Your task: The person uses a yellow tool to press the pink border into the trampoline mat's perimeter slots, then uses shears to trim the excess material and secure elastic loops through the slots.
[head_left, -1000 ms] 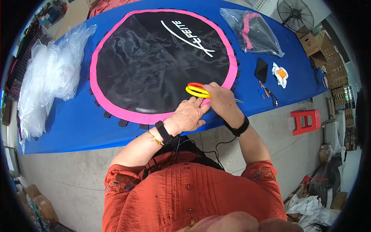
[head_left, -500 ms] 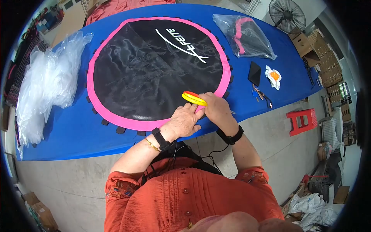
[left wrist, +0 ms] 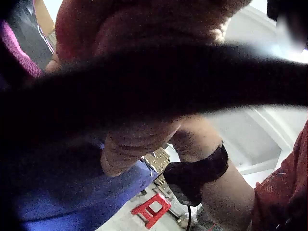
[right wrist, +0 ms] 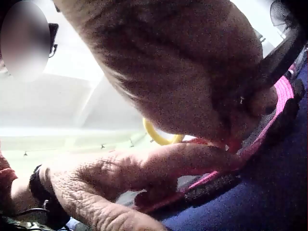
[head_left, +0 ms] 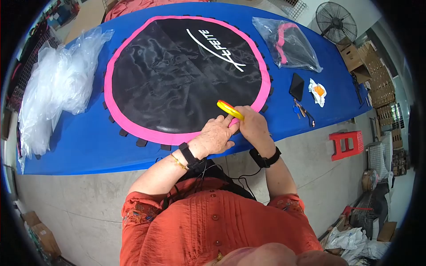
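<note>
A round black mat with a pink border, black tabs around its rim and white lettering lies on the blue-covered table. My left hand holds the mat's near edge, its fingers on the pink border; the right wrist view shows those fingers at the pink edge. Close beside it, my right hand grips a pair of scissors, the yellow and red handles sticking out over the mat. The blades are hidden by that hand. A dark strap covers much of the left wrist view.
Clear plastic bags lie in a heap at the left of the table. At the right are a bagged pink-and-black piece, a phone, keys and an orange item on white wrapping. A red stool stands on the floor.
The scissors' handles have turned, from both loops showing wide to nearly edge-on, and the blade seen past the right hand is now hidden. The left hand keeps its place on the edge.
</note>
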Motion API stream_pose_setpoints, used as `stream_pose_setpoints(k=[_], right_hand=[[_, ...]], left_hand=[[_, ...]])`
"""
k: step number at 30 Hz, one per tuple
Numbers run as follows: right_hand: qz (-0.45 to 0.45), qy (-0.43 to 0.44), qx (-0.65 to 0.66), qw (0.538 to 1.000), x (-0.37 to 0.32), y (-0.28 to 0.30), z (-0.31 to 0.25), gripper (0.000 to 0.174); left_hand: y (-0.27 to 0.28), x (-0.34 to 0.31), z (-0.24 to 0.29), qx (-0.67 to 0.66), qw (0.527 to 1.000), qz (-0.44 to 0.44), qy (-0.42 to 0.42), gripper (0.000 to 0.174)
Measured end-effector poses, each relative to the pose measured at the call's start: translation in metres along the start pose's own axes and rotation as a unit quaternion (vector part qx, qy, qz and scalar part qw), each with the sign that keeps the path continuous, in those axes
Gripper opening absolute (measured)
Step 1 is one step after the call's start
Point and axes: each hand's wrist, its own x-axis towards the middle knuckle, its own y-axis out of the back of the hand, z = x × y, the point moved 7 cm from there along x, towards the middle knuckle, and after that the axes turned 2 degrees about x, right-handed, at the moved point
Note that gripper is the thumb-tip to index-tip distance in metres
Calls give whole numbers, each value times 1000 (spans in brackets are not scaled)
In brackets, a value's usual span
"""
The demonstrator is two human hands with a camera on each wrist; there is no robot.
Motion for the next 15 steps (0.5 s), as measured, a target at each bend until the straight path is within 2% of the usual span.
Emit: stream_pose_setpoints(k=[5,8,10,15], right_hand=[[10,-2,-13,1000,12,-3,9,28],[6,14,4,1000,18,-4,15,26],[11,42,65,997,20,1,11,27],[6,17,68,998,26,3,12,32]], left_hand=[[-2,-2,-5,-20,999,32,-4,76],[-1,0,-4,-9,1000,24,-1,75],[-1,0,-4,-12,1000,5,6,77],[-2,1,-4,1,1000,0,9,79]])
